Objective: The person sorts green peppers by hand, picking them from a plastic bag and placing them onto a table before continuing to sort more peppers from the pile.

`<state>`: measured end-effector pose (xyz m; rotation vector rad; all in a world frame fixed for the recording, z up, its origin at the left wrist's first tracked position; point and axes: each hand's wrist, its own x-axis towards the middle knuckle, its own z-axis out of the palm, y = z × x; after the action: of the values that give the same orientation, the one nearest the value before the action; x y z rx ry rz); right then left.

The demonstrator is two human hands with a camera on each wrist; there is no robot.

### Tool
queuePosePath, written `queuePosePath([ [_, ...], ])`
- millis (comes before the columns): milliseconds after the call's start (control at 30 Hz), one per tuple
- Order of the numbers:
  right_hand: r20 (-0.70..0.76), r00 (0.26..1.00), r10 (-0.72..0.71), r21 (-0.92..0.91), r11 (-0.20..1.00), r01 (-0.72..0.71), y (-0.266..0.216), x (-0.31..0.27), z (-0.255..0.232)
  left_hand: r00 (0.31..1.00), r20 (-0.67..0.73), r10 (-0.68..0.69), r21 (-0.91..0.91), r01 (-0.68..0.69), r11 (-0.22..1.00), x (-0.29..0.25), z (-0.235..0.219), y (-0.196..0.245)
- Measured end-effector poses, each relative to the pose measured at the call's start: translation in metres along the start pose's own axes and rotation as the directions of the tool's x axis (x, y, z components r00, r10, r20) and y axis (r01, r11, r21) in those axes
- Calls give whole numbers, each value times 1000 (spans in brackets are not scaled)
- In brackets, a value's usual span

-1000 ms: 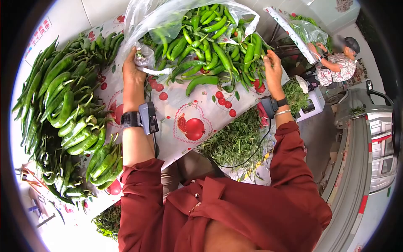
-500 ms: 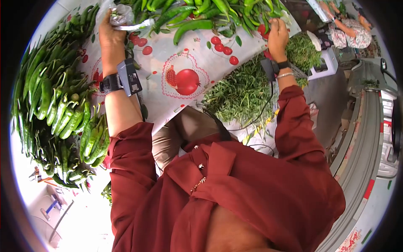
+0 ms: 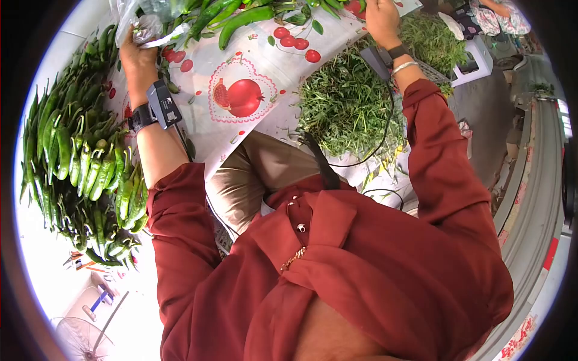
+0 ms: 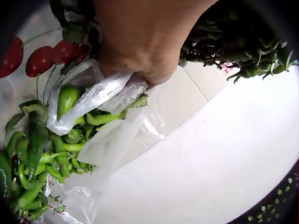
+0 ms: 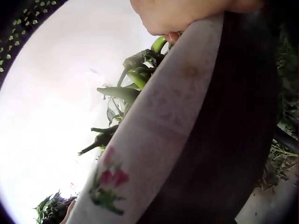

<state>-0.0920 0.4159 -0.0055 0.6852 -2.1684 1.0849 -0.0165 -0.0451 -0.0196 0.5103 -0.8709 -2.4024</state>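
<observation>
At the upper left of the head view, my left hand (image 3: pixel 138 63) grips the gathered edge of a clear plastic bag (image 3: pixel 158 30). The left wrist view shows the bunched plastic (image 4: pixel 100 98) under that hand, with loose green peppers (image 4: pixel 67 100) inside and around it. My right hand (image 3: pixel 383 25) is at the top edge of the head view, beside the right end of the peppers (image 3: pixel 247 23). In the right wrist view a fingertip (image 5: pixel 172 37) lies close to a green pepper (image 5: pixel 159 44) at the table edge; the other fingers are hidden.
A large heap of long green peppers (image 3: pixel 66 144) covers the table's left side. The tablecloth (image 3: pixel 198 78) has fruit prints. Leafy cuttings (image 3: pixel 349 102) lie below the table's right edge, near a white stool (image 3: pixel 475 63). Another person (image 3: pixel 503 21) is at the upper right.
The head view has tilted down toward my body, so the peppers, bag and both hands sit higher in it. The left hand keeps its hold on the bag; the right stays by the peppers.
</observation>
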Motion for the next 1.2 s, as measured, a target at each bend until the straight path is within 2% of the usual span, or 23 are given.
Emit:
queuePosePath([
  [100, 11, 998, 65, -7, 998, -65, -5, -2, -3, 999, 42, -24, -48, 26, 999, 4, -2, 1],
  [133, 56, 991, 118, 86, 989, -122, -9, -2, -6, 998, 54, -13, -16, 14, 1000, 5, -4, 1],
  [167, 47, 992, 121, 87, 988, -125, -6, -2, -4, 998, 62, -14, -10, 15, 1000, 6, -4, 1],
  [233, -91, 995, -37, -75, 997, 30, 0, 0, 3, 1000, 24, -7, 35, 6, 999, 12, -10, 2],
  [267, -38, 996, 84, 72, 994, -82, -2, -2, 1, 997, 74, 10, 37, -12, 999, 20, -17, 1],
  [433, -23, 988, 155, -30, 987, -155, -4, -2, -3, 997, 71, 39, 46, -43, 998, 26, -21, -1],
  [500, -101, 993, 60, -63, 996, -66, -3, -3, 1, 997, 51, 56, 101, -61, 993, 27, -21, 1],
  [567, -88, 994, 67, -64, 995, -72, -1, -3, 0, 997, 68, 38, 118, -46, 992, 21, -16, 3],
  [633, -71, 994, 82, -71, 994, -87, -2, -4, -1, 997, 83, -4, 20, 2, 1000, 20, -13, 2],
  [700, -114, 993, 40, -31, 999, -43, -1, -4, 2, 994, 112, -8, 78, -1, 997, 16, -13, 2],
  [800, -109, 994, 9, -36, 999, -13, 4, -4, 2, 995, 76, 66, 173, -79, 982, 4, -3, 1],
  [900, -90, 995, 43, -46, 998, -48, 7, -5, 3, 997, 64, 35, 132, -43, 990, 0, 1, 2],
  [967, -156, 987, -37, -61, 998, 27, 5, -4, 4, 996, 89, 26, 131, -37, 991, 26, -18, 4],
  [1000, -131, 991, 12, -55, 998, -19, 5, -4, 3, 993, 115, 18, 123, -32, 992, 26, -18, 5],
  [1133, -105, 993, 49, -21, 998, -52, 5, -6, 2, 994, 104, -16, 148, 0, 989, 24, -16, 6],
  [1200, -106, 994, 39, -38, 998, -44, 6, -5, 2, 998, 57, 24, 201, -35, 979, 19, -12, 6],
])
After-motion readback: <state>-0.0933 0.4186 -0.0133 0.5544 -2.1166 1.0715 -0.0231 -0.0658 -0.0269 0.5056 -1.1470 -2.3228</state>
